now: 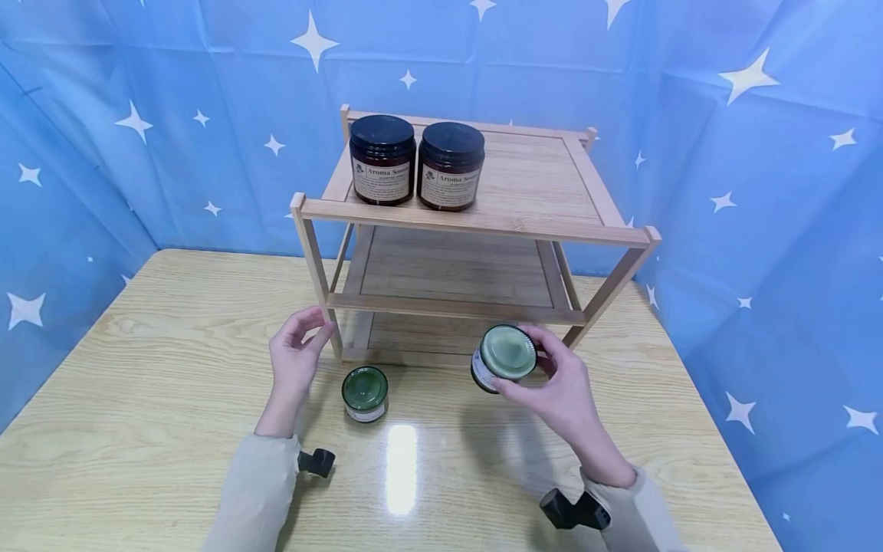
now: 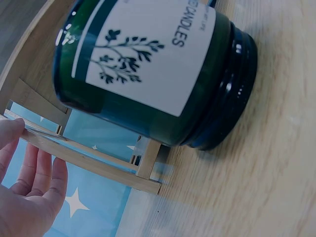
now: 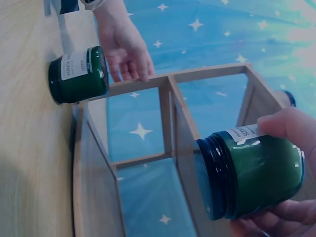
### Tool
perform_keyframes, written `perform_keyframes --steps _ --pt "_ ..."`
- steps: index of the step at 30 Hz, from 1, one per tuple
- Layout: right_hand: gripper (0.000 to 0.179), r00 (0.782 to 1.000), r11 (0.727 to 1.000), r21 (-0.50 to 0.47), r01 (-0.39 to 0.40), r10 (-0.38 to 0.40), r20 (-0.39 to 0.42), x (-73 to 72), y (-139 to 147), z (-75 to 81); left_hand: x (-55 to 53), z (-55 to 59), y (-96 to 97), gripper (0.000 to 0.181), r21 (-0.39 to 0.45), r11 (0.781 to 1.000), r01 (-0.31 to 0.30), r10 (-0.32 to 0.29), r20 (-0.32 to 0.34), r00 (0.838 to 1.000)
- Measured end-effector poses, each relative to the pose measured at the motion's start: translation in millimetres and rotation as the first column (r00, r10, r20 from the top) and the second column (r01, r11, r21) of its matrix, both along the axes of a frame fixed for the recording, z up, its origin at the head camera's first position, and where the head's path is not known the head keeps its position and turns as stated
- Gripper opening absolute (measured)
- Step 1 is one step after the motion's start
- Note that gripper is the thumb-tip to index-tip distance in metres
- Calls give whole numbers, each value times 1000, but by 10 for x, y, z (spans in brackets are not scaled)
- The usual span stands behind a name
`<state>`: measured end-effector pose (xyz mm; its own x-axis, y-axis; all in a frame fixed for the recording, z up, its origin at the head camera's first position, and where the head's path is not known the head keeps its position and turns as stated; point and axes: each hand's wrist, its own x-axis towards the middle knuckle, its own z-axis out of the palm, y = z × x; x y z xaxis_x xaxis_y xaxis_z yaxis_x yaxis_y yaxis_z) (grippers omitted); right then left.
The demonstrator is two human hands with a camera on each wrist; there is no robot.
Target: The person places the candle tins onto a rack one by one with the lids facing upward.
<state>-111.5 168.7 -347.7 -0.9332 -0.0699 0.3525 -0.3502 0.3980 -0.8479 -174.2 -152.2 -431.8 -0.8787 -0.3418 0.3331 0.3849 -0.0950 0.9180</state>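
Note:
My left hand (image 1: 295,353) grips the wooden rack (image 1: 441,309) at its front left leg, thumb on one side and fingers on the other in the left wrist view. In my right hand (image 1: 562,387) is a green glass candle jar (image 1: 509,353), raised in front of the rack's lower right part. Its dark lid faces down and its glass base up, as the right wrist view shows. A second green candle jar (image 1: 365,389) stands upside down on its dark lid on the table, just right of my left hand. Its white label (image 2: 143,54) has a leafy sprig.
On the rack's top shelf (image 1: 538,176), two dark amber jars (image 1: 382,161) with black lids and cream labels stand side by side at the left. Two lower shelves lie beneath. Behind the light wood table (image 1: 138,383) hangs a blue star-patterned cloth (image 1: 228,100).

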Motion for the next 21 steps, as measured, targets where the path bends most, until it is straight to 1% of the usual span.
perform_keyframes --steps 8,13,21 --pt "61 999 1000 -20 16 -17 -38 14 53 161 -1 -9 3 35 -2 1000 4 -4 -7 1000" --pt "60 999 999 -34 29 -30 -39 10 84 279 3 1 7 35 2 1000 4 -4 -3 1000" --pt "61 997 999 -25 34 -36 -62 3 103 488 6 10 -2 24 -28 1000 -8 8 19 1000"
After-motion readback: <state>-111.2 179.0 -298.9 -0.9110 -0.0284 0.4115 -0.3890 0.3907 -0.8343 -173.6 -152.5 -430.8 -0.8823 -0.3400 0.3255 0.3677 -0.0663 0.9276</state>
